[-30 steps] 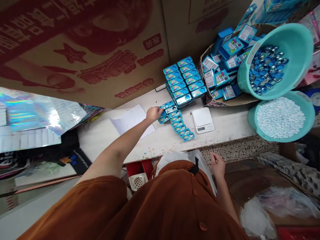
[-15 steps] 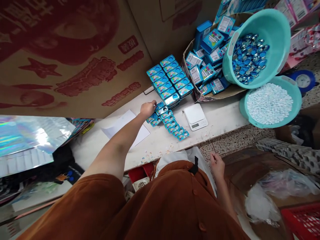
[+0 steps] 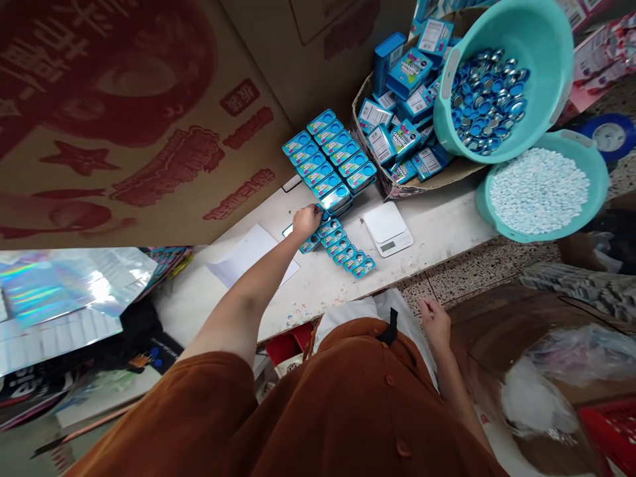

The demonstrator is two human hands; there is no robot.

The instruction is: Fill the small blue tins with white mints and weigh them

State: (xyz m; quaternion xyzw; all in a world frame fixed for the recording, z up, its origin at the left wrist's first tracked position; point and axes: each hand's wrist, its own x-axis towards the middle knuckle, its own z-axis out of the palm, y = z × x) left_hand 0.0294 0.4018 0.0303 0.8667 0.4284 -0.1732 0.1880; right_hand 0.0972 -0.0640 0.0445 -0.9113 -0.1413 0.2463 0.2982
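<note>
My left hand (image 3: 305, 220) reaches across the white table (image 3: 437, 228) and rests on the near end of a row of small blue tins (image 3: 345, 250), fingers curled on one tin. Behind it stands a stacked block of the same blue tins (image 3: 328, 159). A small white scale (image 3: 388, 228) sits just right of the row. My right hand (image 3: 436, 322) hangs low beside my brown skirt, fingers loosely apart, holding nothing.
A sheet of white paper (image 3: 248, 255) lies left of my hand. At the right are a carton of blue packets (image 3: 402, 136), a teal basin of blue lids (image 3: 489, 99) and a teal basin of white pellets (image 3: 539, 192). Big printed cartons (image 3: 149, 119) wall the back.
The view has swung left and down a little. My left hand has stayed at the near end of the tin row, closing over a tin. My right hand has barely moved.
</note>
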